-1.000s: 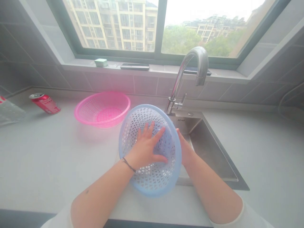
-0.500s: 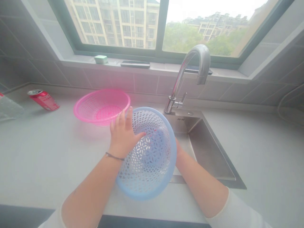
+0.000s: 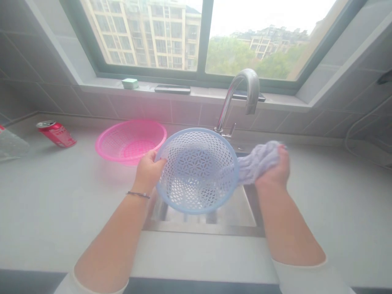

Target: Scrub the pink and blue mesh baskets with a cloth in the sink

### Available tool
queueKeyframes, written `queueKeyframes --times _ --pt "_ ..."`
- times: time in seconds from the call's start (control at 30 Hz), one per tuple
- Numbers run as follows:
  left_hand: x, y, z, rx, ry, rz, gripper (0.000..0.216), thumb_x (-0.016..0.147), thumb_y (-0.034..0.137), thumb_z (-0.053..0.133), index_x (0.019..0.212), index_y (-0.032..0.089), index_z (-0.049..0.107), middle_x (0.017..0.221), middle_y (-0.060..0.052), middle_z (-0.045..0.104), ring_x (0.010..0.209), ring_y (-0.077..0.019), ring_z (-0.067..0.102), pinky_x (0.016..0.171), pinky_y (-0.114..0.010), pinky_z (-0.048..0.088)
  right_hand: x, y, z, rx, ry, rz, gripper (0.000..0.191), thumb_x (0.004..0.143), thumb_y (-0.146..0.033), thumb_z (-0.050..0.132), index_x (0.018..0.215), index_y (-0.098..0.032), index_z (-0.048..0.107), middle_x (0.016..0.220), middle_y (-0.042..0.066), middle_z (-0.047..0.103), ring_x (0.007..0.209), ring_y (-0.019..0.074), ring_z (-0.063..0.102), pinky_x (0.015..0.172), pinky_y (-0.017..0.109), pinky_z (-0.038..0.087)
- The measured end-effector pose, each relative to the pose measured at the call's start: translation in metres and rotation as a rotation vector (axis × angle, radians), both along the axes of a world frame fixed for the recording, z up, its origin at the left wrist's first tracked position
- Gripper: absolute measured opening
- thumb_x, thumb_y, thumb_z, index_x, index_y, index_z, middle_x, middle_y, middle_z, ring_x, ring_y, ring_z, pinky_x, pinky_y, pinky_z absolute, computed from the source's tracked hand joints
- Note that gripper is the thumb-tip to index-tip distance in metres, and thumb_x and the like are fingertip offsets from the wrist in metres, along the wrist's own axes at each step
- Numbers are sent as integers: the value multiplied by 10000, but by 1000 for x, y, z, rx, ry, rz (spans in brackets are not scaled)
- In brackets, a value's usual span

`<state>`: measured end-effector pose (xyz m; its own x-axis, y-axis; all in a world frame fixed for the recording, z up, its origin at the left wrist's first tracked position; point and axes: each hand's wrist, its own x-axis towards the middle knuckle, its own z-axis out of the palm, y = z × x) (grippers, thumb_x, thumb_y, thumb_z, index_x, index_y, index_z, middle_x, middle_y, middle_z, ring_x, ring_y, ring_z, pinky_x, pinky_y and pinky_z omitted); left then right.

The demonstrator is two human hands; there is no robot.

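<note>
A light blue plastic colander (image 3: 196, 163) with a cut-out flower pattern is held over the sink (image 3: 202, 228), its open side facing me. My left hand (image 3: 148, 169) grips its left rim, thumb inside and the other fingers behind. To the colander's right, my right hand (image 3: 275, 169) is closed around a bunched pale lilac cloth (image 3: 257, 161). Part of that cloth reaches to the colander's right side and shows faintly through the holes. My right hand is a little blurred.
A pink colander (image 3: 131, 153) stands on the counter (image 3: 76, 204) at left, beside a tilted red drink can (image 3: 58, 134) and a clear plastic item (image 3: 12, 143). Behind the sink rises a chrome faucet (image 3: 225, 98). On the sill are a green box (image 3: 130, 83) and a dark flat object (image 3: 172, 89).
The blue colander has turned and moved up and right over the sink. My left hand has closed on its rim. My right hand has come out from behind it, showing the cloth.
</note>
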<state>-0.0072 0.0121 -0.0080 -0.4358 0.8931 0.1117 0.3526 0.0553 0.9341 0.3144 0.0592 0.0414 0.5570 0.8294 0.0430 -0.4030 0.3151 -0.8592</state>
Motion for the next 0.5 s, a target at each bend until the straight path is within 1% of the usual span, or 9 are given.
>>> queueKeyframes --times 0.03,0.1,0.17,0.23,0.3,0.33,0.37,0.43,0.5 --pt "2 1 -3 20 -44 -1 178 719 314 661 845 207 596 743 27 635 721 -179 583 694 -294 433 7 -3 18 46 88 -53 197 847 -365 609 680 -263 630 718 -3 677 767 205 699 759 394 551" --pt "10 3 -9 36 -149 -21 227 697 250 653 905 215 567 792 25 633 755 -179 598 712 -291 444 13 -14 58 202 91 -89 307 905 -299 540 616 -260 638 671 -33 681 752 183 709 735 396 503" --pt "19 3 -15 35 -265 -49 370 672 182 643 1032 224 565 900 3 664 799 -188 631 729 -299 466 10 -26 98 317 -45 14 429 942 -286 434 579 -244 658 726 -37 746 981 199 752 715 410 435" --pt "30 3 -21 37 -385 -82 590 634 113 622 1207 242 565 1054 -31 696 887 -207 668 777 -319 499 -1 -35 136 383 -110 78 448 915 -270 410 555 -196 666 835 -61 794 1240 216 670 731 427 384" --pt "39 1 -27 34 -495 -136 765 586 64 596 1325 260 568 1129 -48 710 990 -234 684 859 -350 524 -15 -39 168 377 -237 141 504 871 -285 361 424 -139 542 988 -62 794 1321 282 592 700 472 334" --pt "43 0 -30 14 -545 -165 806 565 54 590 1345 259 581 1113 -52 719 1010 -248 689 885 -368 533 -22 -39 181 396 -291 166 506 855 -296 342 401 -159 518 1007 -73 796 1380 264 554 687 449 339" --pt "46 -1 -31 -20 -592 -192 820 548 51 589 1344 250 600 1076 -57 725 1005 -262 694 890 -388 544 -28 -39 190 429 -310 196 496 850 -289 324 399 -174 494 888 -96 786 1403 271 527 705 443 346" --pt "51 -4 -32 -82 -678 -227 799 528 59 606 1308 231 638 1020 -67 728 948 -279 708 849 -419 571 -38 -35 197 529 -271 239 457 873 -262 320 452 -227 494 629 -94 673 1356 198 587 756 386 388" --pt "53 -7 -31 -57 -761 -249 751 536 79 641 1273 222 658 1029 -84 732 902 -284 721 796 -439 595 -43 -29 181 614 -226 234 406 923 -247 352 541 -254 489 560 -82 532 1112 151 709 790 338 430"
